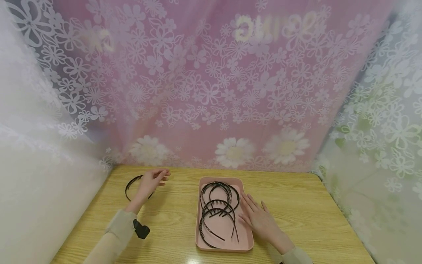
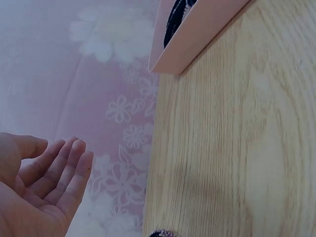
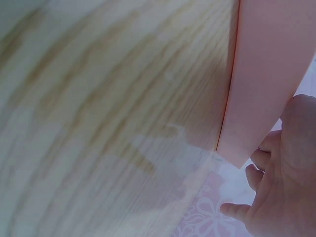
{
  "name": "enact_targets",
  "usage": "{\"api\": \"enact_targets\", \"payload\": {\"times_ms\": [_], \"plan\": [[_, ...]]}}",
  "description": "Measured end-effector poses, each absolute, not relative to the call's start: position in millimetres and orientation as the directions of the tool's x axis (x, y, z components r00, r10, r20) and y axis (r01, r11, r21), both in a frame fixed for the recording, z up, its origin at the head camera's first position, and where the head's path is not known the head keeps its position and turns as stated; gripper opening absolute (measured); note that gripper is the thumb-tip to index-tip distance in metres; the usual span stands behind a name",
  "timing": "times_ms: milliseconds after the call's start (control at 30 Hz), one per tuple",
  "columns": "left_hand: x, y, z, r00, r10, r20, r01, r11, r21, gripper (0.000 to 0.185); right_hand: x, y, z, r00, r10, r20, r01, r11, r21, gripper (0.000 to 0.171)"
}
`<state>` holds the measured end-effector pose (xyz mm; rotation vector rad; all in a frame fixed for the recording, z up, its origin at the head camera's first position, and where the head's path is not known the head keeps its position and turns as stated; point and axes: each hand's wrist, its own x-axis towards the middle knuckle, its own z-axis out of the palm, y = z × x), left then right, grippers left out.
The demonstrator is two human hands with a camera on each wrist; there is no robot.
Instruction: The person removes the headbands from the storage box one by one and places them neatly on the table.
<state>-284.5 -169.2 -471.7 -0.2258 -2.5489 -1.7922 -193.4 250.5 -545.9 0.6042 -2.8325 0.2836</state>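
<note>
Wooden table (image 1: pixel 296 205) nearest, floral curtains (image 1: pixel 211 91) around; right hand (image 1: pixel 258 216) flat on pink tray (image 1: pixel 245 244); left hand (image 1: pixel 151 181) relaxed, empty.

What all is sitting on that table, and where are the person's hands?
Tray: one, pink, middle of the table.
Headbands in tray: several, black, toothed, overlapping; exact count unclear.
Loose headband: one, black, on the table to the left, under the left hand.
Table: one, light wood.
Curtain: pink and white, flowered, behind and beside the table.
Left hand: fingers relaxed, over the loose headband.
Right hand: flat, fingers straight, on the tray's right edge.
</note>
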Motion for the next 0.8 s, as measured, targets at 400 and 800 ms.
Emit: {"api": "enact_targets", "payload": {"times_ms": [400,800], "plan": [[-281,-127,-480,-0.977,0.19,0.099,0.157,0.318,0.935,0.033,-193,248,-541,-0.902,-0.371,0.223,-0.405,0.904,-0.137,0.064],[-276,-88,-490,-0.95,0.293,0.109,0.206,0.323,0.924,0.028,-192,251,-544,-0.876,-0.391,0.281,-0.438,0.89,-0.127,0.065]]}}
